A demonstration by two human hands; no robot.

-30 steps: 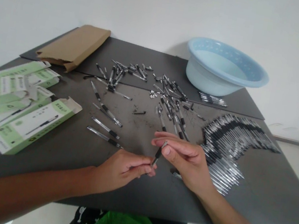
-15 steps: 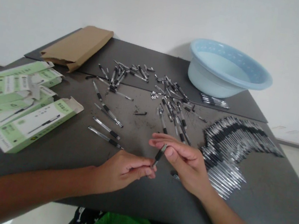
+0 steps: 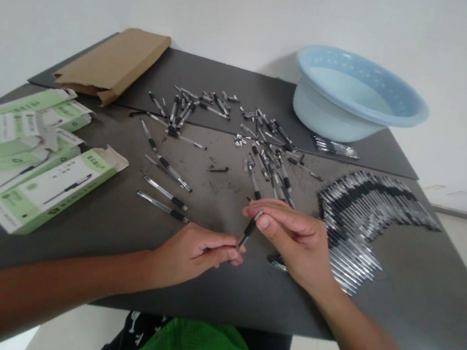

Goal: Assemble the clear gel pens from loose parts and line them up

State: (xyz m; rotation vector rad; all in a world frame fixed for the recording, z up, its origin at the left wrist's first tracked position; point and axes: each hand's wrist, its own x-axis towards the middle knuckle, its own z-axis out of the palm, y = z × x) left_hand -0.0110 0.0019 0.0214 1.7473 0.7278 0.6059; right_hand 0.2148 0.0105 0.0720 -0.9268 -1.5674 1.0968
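Pinching the lower end of a pen near the middle of the frame, the left hand held it slanted, while the right hand curled at its upper end, thumb beside the tip; whether that thumb gripped it, I could not tell. At left, green-and-white boxes bore pen pictures and small dark print, too blurred to read. Lined-up pens lay at right.
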